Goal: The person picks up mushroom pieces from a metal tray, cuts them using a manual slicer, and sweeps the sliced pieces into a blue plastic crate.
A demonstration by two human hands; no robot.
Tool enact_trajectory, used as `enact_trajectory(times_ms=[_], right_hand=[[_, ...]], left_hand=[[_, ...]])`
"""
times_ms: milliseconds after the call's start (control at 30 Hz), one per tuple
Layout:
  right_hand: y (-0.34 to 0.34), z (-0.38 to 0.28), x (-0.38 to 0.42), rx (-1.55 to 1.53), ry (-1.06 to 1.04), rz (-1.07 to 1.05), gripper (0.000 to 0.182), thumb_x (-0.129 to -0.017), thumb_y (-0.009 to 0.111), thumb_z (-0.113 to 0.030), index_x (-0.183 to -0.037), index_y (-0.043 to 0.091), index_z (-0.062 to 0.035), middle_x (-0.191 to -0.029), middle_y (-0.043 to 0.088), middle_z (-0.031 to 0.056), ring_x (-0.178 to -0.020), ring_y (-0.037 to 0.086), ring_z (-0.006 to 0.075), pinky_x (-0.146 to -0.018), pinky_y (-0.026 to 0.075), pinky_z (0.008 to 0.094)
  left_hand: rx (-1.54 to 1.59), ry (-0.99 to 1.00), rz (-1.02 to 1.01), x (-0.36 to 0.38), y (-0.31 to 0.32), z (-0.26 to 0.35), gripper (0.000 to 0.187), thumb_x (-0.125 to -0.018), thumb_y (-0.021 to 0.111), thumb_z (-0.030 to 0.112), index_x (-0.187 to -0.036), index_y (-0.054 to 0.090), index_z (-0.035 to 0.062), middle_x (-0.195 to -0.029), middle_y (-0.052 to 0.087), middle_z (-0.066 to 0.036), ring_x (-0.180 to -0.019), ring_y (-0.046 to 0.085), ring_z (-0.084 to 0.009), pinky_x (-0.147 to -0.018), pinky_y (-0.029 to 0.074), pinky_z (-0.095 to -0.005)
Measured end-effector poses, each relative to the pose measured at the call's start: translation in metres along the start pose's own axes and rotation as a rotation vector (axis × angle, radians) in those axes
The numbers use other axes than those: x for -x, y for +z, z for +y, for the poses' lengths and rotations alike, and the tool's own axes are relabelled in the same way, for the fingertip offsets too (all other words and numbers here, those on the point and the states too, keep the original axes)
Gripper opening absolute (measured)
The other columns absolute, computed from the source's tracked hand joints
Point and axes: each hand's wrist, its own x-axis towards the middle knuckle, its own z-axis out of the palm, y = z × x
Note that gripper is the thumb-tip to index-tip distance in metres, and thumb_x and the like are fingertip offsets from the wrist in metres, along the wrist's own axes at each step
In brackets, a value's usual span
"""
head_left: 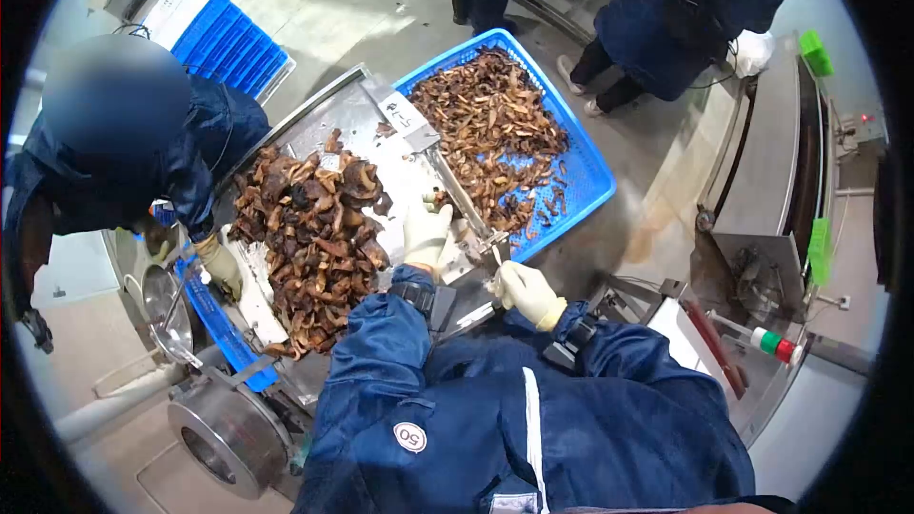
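Observation:
My left hand (426,233), in a cream glove, is over the metal worktable, closed with a small brown piece (439,199) at its fingertips. My right hand (529,295), gloved the same way, is closed around a thin, pale tool (496,257) whose kind I cannot make out. Its tip is beside the end of a metal bar (466,202). To the left of my left hand lies a heap of large brown food pieces (309,238). Beyond the bar, a blue perforated crate (595,192) holds smaller, strip-like brown pieces (490,119).
At the left a co-worker's gloved hand (221,268) rests by the heap, near a white board (259,295) and a blue tray (221,333). Stacked blue crates (224,43) stand at the back left. Two other people are at the top. Machinery (757,186) lines the right.

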Motion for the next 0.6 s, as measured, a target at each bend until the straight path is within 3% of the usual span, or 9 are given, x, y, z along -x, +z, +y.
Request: enact_trajectory(times_ms=[67,133,200,267,367,467,500,533,600], right_hand=[[0.01,-0.037,0.01,-0.096,-0.127,0.007,0.034,-0.105,0.048,-0.026,-0.082,0.058,-0.0027,-0.066,0.057,0.0018,-0.056,0.05,0.0075,-0.055,0.043,0.0243],[0.02,-0.08,0.016,-0.101,-0.172,0.055,0.032,-0.104,0.049,-0.023,-0.082,0.058,-0.0019,-0.065,0.057,0.0018,-0.055,0.049,0.0062,-0.054,0.041,0.0237],[0.02,-0.043,0.007,-0.174,-0.305,0.078,0.034,-0.105,0.047,-0.024,-0.082,0.058,-0.0019,-0.067,0.058,0.0023,-0.055,0.048,0.0064,-0.053,0.041,0.0242],[0.0,0.02,-0.004,-0.06,-0.173,-0.034,0.036,-0.106,0.045,-0.026,-0.082,0.058,-0.0019,-0.07,0.06,0.0028,-0.054,0.049,0.0075,-0.053,0.042,0.0248],[0.001,0.006,-0.001,-0.069,-0.156,-0.025,0.038,-0.106,0.044,-0.028,-0.081,0.058,-0.0025,-0.07,0.061,0.0033,-0.054,0.05,0.0086,-0.053,0.042,0.0258],[0.016,-0.079,0.014,-0.097,-0.19,0.016,0.035,-0.105,0.048,-0.025,-0.081,0.057,-0.0012,-0.069,0.06,0.0038,-0.057,0.051,0.0095,-0.058,0.046,0.026],[0.021,-0.081,0.014,-0.094,-0.192,0.051,0.037,-0.106,0.046,-0.026,-0.079,0.056,-0.0019,-0.064,0.057,0.0038,-0.055,0.052,0.0099,-0.063,0.049,0.0267],[0.023,-0.083,0.013,-0.09,-0.2,0.084,0.04,-0.106,0.043,-0.026,-0.077,0.055,-0.0026,-0.06,0.054,0.0037,-0.054,0.052,0.0103,-0.068,0.052,0.0274],[0.005,-0.006,-0.001,-0.085,-0.356,-0.051,0.037,-0.107,0.042,-0.027,-0.084,0.058,-0.0021,-0.065,0.055,0.0022,-0.058,0.052,0.0108,-0.06,0.046,0.0267]], left_hand=[[-0.008,-0.021,-0.025,0.011,-0.005,0.018,0.038,-0.084,0.074,0.013,-0.115,0.058,-0.0011,-0.091,0.068,-0.012,-0.078,0.067,-0.0222,-0.069,0.054,-0.0339],[-0.145,0.182,0.0,0.004,0.007,-0.015,0.031,-0.086,0.072,0.01,-0.112,0.06,-0.0004,-0.091,0.069,-0.013,-0.08,0.068,-0.0228,-0.071,0.055,-0.0346],[-0.096,0.061,-0.022,0.004,0.006,0.001,0.026,-0.086,0.07,0.008,-0.11,0.062,-0.0001,-0.092,0.07,-0.014,-0.082,0.069,-0.0231,-0.072,0.055,-0.035],[-0.072,0.058,-0.027,-0.001,0.004,-0.007,0.028,-0.086,0.069,0.008,-0.111,0.062,-0.0007,-0.094,0.07,-0.015,-0.084,0.068,-0.025,-0.074,0.055,-0.0362],[-0.042,0.05,-0.035,-0.002,-0.002,-0.013,0.03,-0.086,0.068,0.009,-0.113,0.062,-0.0016,-0.096,0.069,-0.017,-0.085,0.068,-0.0278,-0.076,0.054,-0.0379],[-0.111,0.087,-0.003,0.001,-0.003,-0.009,0.033,-0.086,0.067,0.009,-0.116,0.062,-0.0025,-0.098,0.069,-0.019,-0.087,0.067,-0.0307,-0.079,0.054,-0.0397],[-0.193,0.21,0.075,0.0,0.001,-0.018,0.02,-0.085,0.068,0.006,-0.104,0.065,-0.0028,-0.09,0.069,-0.012,-0.079,0.068,-0.0203,-0.071,0.056,-0.0329],[-0.146,0.203,0.057,-0.005,0.005,-0.029,0.021,-0.085,0.068,0.005,-0.104,0.065,-0.0027,-0.089,0.069,-0.011,-0.078,0.068,-0.0193,-0.07,0.056,-0.0326],[-0.045,0.199,0.029,-0.016,0.01,-0.042,0.021,-0.085,0.066,0.004,-0.105,0.065,-0.0025,-0.088,0.068,-0.01,-0.075,0.067,-0.0171,-0.07,0.056,-0.032]])
